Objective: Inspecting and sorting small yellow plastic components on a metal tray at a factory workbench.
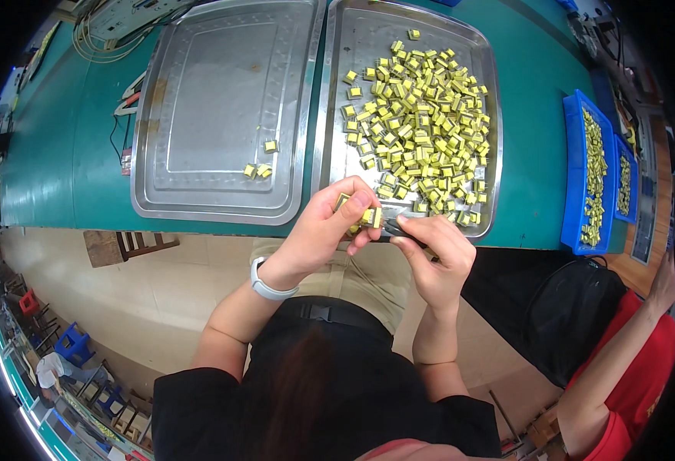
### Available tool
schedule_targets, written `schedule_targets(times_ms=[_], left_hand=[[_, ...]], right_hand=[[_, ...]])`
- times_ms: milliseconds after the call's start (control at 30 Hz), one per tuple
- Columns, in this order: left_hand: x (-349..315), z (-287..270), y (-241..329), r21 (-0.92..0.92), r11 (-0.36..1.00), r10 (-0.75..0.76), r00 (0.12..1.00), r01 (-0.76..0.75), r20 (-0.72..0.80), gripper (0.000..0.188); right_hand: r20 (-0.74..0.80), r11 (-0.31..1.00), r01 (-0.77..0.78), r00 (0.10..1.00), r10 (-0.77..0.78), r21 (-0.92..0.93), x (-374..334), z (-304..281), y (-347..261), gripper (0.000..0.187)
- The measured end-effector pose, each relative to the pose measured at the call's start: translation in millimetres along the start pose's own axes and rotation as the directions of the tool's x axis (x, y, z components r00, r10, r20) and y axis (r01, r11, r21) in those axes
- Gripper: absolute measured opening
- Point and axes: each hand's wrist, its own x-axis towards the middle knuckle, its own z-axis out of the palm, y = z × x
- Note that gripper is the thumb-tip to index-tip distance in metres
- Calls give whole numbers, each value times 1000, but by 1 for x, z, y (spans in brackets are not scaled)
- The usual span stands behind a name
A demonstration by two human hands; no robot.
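Steady pinch, light touch: small yellow transformers in hand

Nearest, the left hand (326,223) has its fingers curled and pinched on a few small yellow-wrapped transformers (371,216). At its 4 o'clock, the right hand (441,257) has thumb and fingers closed on a slim dark tool (404,228), perhaps tweezers; its tip is at or just beside the parts, and contact cannot be told. A good approach here would be to brace the parts between thumb and forefinger, bring the tip in square and press lightly, since small leads probably bend easily. Working further over the right tray (357,46) would be safer: the hands are at the worktop's (541,131) near edge.

That tray, at 1 o'clock from the hands, bears a heap of similar transformers (426,123). At 10 o'clock, the left tray (222,100) has three loose ones (264,170). Farther, toward 2 to 3 o'clock, a blue bin (574,154) holds more.

No brand, label or writing is legible on parts, tool, trays or bin.
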Motion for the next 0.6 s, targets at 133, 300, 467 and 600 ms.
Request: schedule_targets(times_ms=[133, 300, 467, 600], left_hand=[[0, -1, -1, 8, 1000, -27, 1000, 27, -11, 31], [0, -3, -2, -16, 1000, -21, 1000, 21, 9, 32], [0, -4, -3, -28, 999, -18, 999, 18, 28, 33], [0, -4, -3, -24, 999, -31, 999, 32, 23, 34]], right_hand=[[10, 1000, 16, 1000, -16, -18, 1, 0, 0, 29], [16, 999, 24, 1000, -24, -21, 1, 0, 0, 29], [11, 999, 14, 1000, -13, -34, 0, -1, 0, 29], [11, 999, 19, 1000, -18, -33, 0, 0, 1, 29]])
